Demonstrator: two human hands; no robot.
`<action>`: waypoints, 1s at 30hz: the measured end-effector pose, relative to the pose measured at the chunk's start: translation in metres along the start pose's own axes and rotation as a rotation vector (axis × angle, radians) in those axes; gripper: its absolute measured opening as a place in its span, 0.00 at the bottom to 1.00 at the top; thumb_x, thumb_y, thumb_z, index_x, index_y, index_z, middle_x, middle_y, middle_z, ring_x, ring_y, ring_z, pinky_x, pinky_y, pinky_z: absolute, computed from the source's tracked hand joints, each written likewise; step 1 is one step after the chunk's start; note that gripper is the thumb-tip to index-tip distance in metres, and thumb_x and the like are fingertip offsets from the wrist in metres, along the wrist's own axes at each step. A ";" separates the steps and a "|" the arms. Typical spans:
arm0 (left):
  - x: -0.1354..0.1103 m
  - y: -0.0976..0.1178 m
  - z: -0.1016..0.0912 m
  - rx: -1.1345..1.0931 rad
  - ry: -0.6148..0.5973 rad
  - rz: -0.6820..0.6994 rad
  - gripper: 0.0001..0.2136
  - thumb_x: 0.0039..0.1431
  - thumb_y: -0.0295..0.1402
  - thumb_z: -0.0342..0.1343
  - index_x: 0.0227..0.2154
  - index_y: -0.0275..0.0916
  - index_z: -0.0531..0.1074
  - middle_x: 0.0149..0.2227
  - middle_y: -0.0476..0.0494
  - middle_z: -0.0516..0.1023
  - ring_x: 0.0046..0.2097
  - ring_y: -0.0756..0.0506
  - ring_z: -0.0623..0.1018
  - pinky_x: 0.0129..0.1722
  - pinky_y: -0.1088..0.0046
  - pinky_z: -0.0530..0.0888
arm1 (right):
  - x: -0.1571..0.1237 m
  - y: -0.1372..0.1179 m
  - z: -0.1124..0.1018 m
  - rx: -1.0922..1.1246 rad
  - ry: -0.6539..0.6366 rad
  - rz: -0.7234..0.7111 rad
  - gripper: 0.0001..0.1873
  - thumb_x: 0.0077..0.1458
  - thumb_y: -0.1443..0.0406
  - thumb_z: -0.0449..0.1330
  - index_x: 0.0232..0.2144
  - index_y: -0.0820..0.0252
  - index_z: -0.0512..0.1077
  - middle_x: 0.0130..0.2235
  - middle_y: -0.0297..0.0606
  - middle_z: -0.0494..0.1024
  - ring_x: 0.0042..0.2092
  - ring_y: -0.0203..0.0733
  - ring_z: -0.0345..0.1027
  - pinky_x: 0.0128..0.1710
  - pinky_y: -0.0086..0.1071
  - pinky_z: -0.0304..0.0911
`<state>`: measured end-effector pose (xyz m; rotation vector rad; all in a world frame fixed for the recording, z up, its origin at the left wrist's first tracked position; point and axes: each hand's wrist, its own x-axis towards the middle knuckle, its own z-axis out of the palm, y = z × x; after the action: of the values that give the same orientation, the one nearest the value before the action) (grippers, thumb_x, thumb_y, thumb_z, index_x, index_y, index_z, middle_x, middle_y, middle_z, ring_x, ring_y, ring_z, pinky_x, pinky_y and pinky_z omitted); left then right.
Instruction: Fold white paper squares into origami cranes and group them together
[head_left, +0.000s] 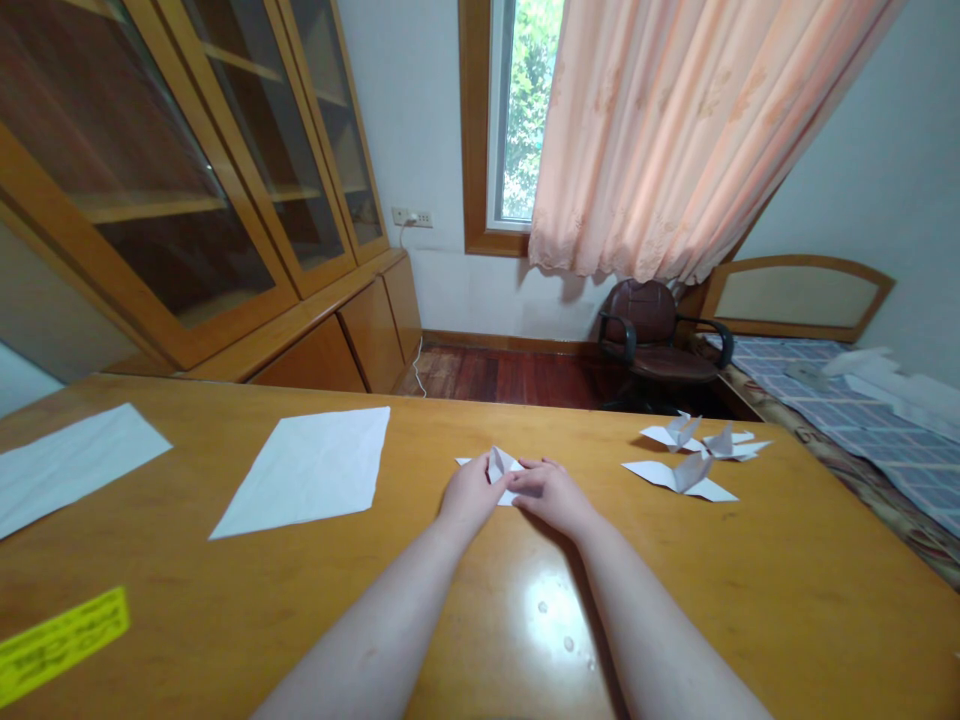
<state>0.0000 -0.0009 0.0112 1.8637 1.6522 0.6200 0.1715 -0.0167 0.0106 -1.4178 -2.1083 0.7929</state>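
Observation:
A small piece of folded white paper (pixel 500 463) lies near the far edge of the table, with a raised pointed flap in its middle. My left hand (pixel 470 493) is closed around its left side, thumb on top. From the right, my right hand (pixel 553 492) pinches the same paper, its fingertips close to my left thumb. Much of the paper is hidden under both hands. To the right, three folded paper cranes (pixel 686 474) rest close together with their wings spread.
Two flat white paper sheets, a near one (pixel 311 470) and a farther one (pixel 79 462), lie on the left of the wooden table (pixel 300 620). A yellow label (pixel 64 640) is at the front left. Beyond stand a glass-door cabinet (pixel 300 285), an armchair (pixel 652 340) and a bed (pixel 795 375).

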 end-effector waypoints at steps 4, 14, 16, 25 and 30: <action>0.003 -0.002 0.001 0.050 -0.009 -0.043 0.12 0.55 0.40 0.52 0.37 0.38 0.72 0.39 0.38 0.78 0.40 0.43 0.76 0.33 0.74 0.66 | -0.001 0.000 0.001 0.005 -0.002 -0.010 0.13 0.44 0.66 0.63 0.36 0.48 0.76 0.45 0.34 0.77 0.56 0.47 0.61 0.58 0.50 0.43; 0.003 -0.003 0.002 0.019 0.012 -0.030 0.11 0.56 0.37 0.51 0.38 0.39 0.72 0.39 0.40 0.78 0.41 0.43 0.76 0.35 0.74 0.67 | -0.001 0.000 0.000 0.015 0.021 -0.004 0.18 0.46 0.65 0.62 0.43 0.51 0.74 0.48 0.37 0.76 0.55 0.46 0.63 0.59 0.49 0.42; 0.002 -0.002 0.002 0.014 0.024 -0.023 0.11 0.55 0.36 0.51 0.38 0.39 0.72 0.39 0.40 0.78 0.41 0.43 0.76 0.34 0.74 0.67 | -0.001 0.000 0.001 0.005 0.031 -0.012 0.19 0.45 0.65 0.63 0.43 0.52 0.74 0.47 0.37 0.76 0.54 0.46 0.63 0.59 0.48 0.43; 0.000 0.004 -0.004 0.001 -0.020 -0.087 0.11 0.55 0.36 0.52 0.38 0.37 0.73 0.41 0.37 0.78 0.44 0.41 0.76 0.38 0.73 0.68 | -0.001 -0.001 -0.001 -0.025 0.105 -0.021 0.15 0.44 0.65 0.64 0.38 0.55 0.76 0.42 0.39 0.77 0.46 0.44 0.68 0.51 0.39 0.58; 0.000 0.006 -0.003 0.003 -0.027 -0.109 0.12 0.55 0.38 0.52 0.37 0.38 0.74 0.41 0.37 0.78 0.44 0.41 0.76 0.39 0.72 0.68 | -0.001 -0.004 -0.003 -0.044 0.109 0.003 0.11 0.46 0.64 0.63 0.36 0.56 0.76 0.38 0.38 0.77 0.42 0.43 0.68 0.46 0.36 0.59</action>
<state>0.0021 -0.0012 0.0175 1.7628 1.7255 0.5446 0.1711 -0.0180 0.0154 -1.4530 -2.0529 0.6592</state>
